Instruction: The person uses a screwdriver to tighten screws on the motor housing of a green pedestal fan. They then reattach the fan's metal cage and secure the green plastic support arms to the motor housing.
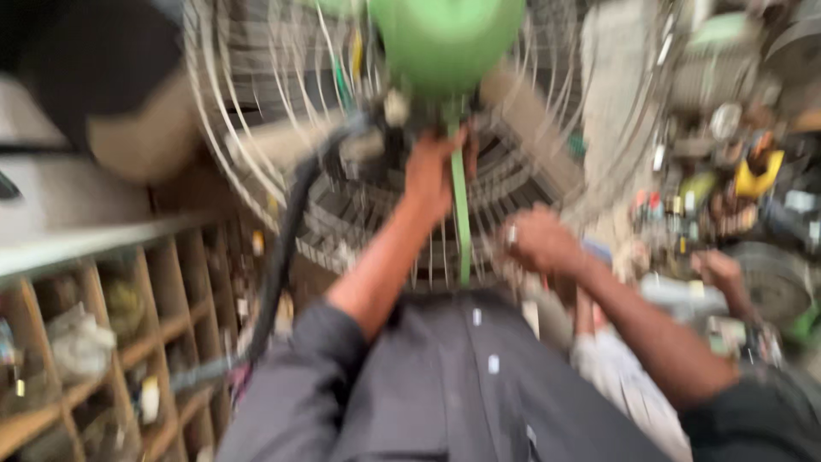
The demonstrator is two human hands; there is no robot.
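The green-motored pedestal fan, judged heavy and awkward, was gripped under its motor by the left hand; the right hand was closed, its contents unclear. The wire guard seemed flimsy.

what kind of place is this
Probably a small repair workshop, though the picture is blurred. The left hand reaches up to a fan with a green motor housing and a wire guard. Wooden pigeonhole shelves hold bits, and a cluttered bench stands at right.
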